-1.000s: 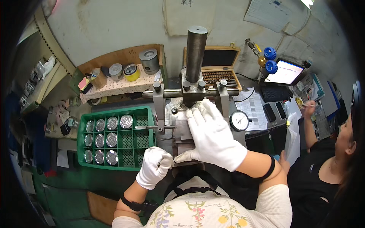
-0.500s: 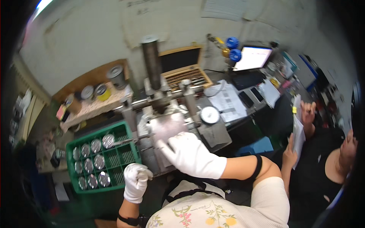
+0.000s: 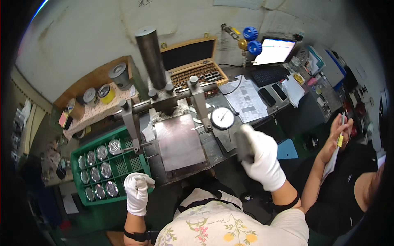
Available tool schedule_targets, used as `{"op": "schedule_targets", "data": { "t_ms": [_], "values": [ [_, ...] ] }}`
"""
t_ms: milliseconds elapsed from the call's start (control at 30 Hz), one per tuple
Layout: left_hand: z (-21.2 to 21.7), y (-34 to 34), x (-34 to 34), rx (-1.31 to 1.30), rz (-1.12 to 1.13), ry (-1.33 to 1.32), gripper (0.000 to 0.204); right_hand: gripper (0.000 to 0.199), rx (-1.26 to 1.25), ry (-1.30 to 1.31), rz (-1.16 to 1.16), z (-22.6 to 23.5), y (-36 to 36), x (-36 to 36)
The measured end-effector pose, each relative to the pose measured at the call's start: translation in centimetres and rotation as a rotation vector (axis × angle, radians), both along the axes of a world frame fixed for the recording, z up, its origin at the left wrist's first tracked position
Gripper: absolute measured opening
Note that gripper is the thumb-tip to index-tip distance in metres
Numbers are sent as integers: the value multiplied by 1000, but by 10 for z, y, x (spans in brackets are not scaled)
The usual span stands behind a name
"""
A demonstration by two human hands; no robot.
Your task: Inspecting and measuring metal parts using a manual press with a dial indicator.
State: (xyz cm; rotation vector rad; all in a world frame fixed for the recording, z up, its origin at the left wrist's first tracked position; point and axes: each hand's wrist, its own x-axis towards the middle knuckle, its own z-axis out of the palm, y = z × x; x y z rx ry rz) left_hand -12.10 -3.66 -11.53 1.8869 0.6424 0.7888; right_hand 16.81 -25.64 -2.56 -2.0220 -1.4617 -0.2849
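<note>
Hands [image 3: 137,192] off gauge plate [image 3: 179,141] edges

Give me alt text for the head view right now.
The right hand, in a white glove, grips a dark grey part beside a bench gauge stand with a dial indicator and a bare flat steel plate. The gloved left hand is closed near a green crate of round metal parts.

Nine metal cylinders [image 3: 100,169], one green crate [image 3: 78,158], one dial gauge [image 3: 222,118].
</note>
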Motion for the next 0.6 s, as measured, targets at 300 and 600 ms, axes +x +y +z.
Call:
{"op": "schedule_targets", "data": {
  "t_ms": [300,600],
  "values": [
    [-7,6,-7,-42,43,109,58,85,-768,125,-613,-191,-4,100],
    [-33,82,-43,81,203,677,52,95,-758,13,-642,-248,13,129]
  ]
}}
